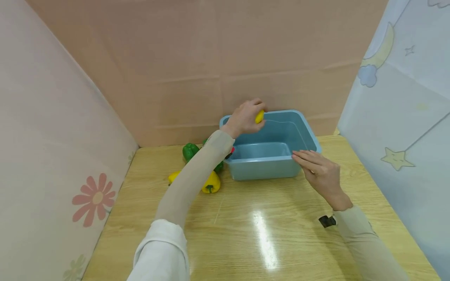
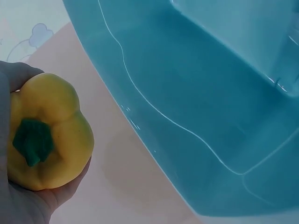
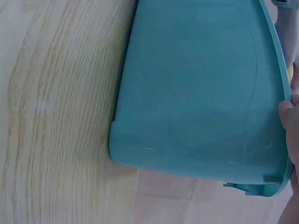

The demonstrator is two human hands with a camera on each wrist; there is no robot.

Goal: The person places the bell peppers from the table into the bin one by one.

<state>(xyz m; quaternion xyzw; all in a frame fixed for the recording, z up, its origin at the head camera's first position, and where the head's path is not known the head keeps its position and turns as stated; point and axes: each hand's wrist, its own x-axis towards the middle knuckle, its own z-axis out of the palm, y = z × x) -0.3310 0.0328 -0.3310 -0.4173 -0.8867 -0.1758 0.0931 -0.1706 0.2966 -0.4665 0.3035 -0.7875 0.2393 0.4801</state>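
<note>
My left hand (image 1: pixel 245 118) is held over the back left of a blue plastic basin (image 1: pixel 263 169), its fingers curled round a yellow bell pepper (image 2: pixel 67 140). In the left wrist view the pepper's green stem faces the camera, and the pepper is beside the basin's rim. My right hand (image 1: pixel 321 169) is at the basin's front right corner. Its fingers reach over the rim, and its thumb (image 3: pixel 285 112) lies against the outer side in the right wrist view. The visible part of the basin floor is bare.
Left of the basin, partly hidden by my left forearm, lie green bell peppers (image 1: pixel 190 150) and yellow bell peppers (image 1: pixel 211 182). The wooden table (image 1: pixel 228 234) backs onto a pinkish-brown sheet (image 1: pixel 175 58), with printed pale panels (image 1: pixel 415 117) at both sides.
</note>
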